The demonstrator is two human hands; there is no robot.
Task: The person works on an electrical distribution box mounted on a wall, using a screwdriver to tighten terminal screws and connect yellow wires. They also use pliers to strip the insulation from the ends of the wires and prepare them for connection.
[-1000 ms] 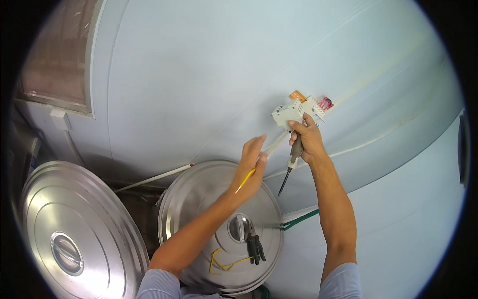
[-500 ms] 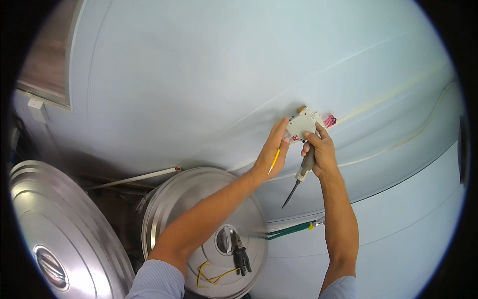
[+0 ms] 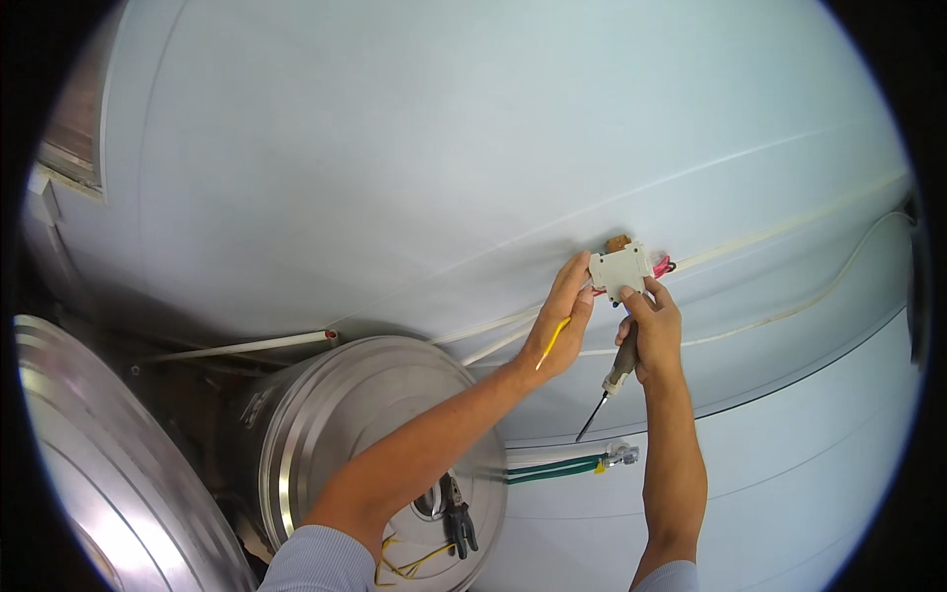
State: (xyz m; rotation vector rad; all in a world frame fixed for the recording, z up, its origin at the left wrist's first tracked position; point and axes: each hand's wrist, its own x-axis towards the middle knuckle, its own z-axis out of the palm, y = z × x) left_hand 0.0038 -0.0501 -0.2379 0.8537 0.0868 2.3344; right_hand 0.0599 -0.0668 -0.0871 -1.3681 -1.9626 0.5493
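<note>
In front of the pale wall I hold a whitish circuit breaker (image 3: 619, 274) between both hands. My left hand (image 3: 564, 326) grips its left side, and a short yellow wire (image 3: 552, 343) sticks out from between those fingers. On the lower right, my right hand (image 3: 659, 331) pinches the breaker with thumb and finger. That same hand keeps a screwdriver (image 3: 620, 367) with a dark handle in its curled lower fingers, blade pointing down-left. Red wires (image 3: 664, 266) show just right of the breaker; where they join is hidden. An orange-brown patch (image 3: 618, 243) shows above it.
Below left stand a round metal drum with a lid (image 3: 345, 395) and another shiny lid (image 3: 109, 474). Pliers (image 3: 458, 518) and yellow wire pieces (image 3: 404, 567) lie on the drum's lid. White conduit (image 3: 789, 234) runs along the wall. Green hoses (image 3: 557, 471) reach a metal fitting (image 3: 619, 455).
The whole view has shifted, so the drum and lids sit further left and the breaker lower. Both hands keep hold of the breaker, which is turned slightly more level.
</note>
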